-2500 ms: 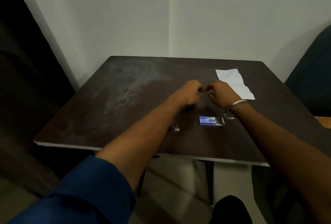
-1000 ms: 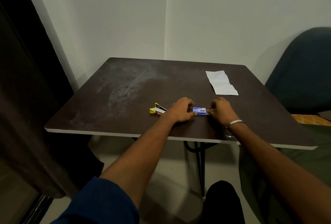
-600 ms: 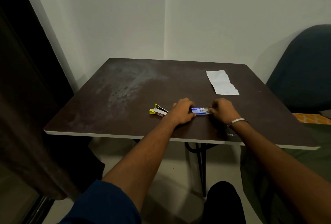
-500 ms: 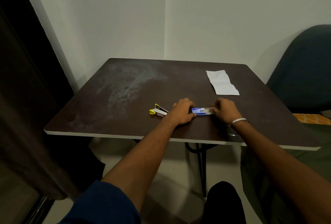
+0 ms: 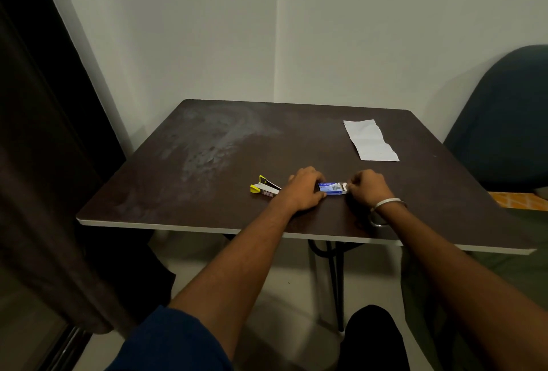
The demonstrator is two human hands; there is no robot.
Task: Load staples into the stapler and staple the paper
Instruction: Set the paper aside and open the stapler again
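Note:
A small blue staple box point(image 5: 331, 188) lies on the dark table point(image 5: 207, 181) near its front edge. My left hand point(image 5: 305, 189) grips the box's left end and holds it down. My right hand point(image 5: 369, 188) pinches the pale inner tray point(image 5: 344, 187) sticking out of the box's right end. A yellow and white stapler point(image 5: 264, 189) lies open on the table just left of my left hand, touched by neither hand. A white sheet of paper point(image 5: 370, 140) lies flat at the far right of the table.
White walls meet in a corner behind the table. A dark curtain point(image 5: 44, 163) hangs at the left. A dark blue chair back point(image 5: 504, 121) stands to the right. Black table legs point(image 5: 332, 267) show below the front edge.
My hands came down from mid-table to the staple box, and the stapler now lies on the table. In the last half second my right hand drew the inner tray slightly out to the right.

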